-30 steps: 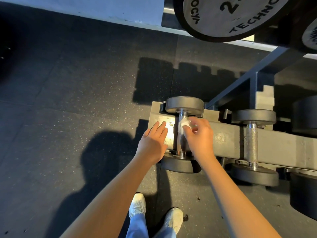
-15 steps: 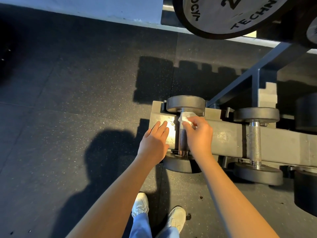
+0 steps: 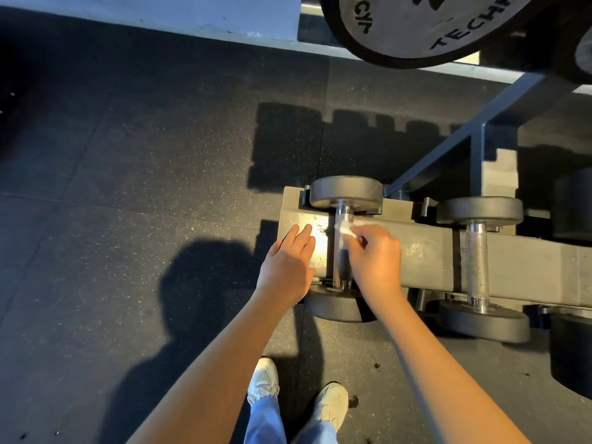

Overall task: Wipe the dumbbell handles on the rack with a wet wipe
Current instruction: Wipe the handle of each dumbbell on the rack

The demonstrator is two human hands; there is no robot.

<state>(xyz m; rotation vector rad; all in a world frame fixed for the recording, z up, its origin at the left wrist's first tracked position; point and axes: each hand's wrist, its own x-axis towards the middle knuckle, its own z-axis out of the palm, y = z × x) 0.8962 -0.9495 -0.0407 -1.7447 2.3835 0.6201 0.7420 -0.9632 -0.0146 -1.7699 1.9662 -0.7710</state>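
A black dumbbell with a chrome handle (image 3: 343, 216) lies across the left end of the grey rack (image 3: 423, 251). My right hand (image 3: 374, 261) pinches a white wet wipe (image 3: 347, 228) against the upper part of that handle. My left hand (image 3: 288, 267) rests flat, fingers straight, on the rack's left end beside the dumbbell. A second dumbbell with a knurled chrome handle (image 3: 476, 261) lies on the rack further right, untouched.
A large grey weight plate (image 3: 416, 24) hangs overhead at the top right. Dark rack struts (image 3: 448, 149) run behind the rack. Black rubber floor (image 3: 128, 187) spreads to the left. My white shoes (image 3: 298, 402) stand below. More dark dumbbell heads (image 3: 573, 357) sit at the right edge.
My right hand slid the wipe a little down and to the right on the handle, leaving the handle's top bare. My left hand stayed on the rack.
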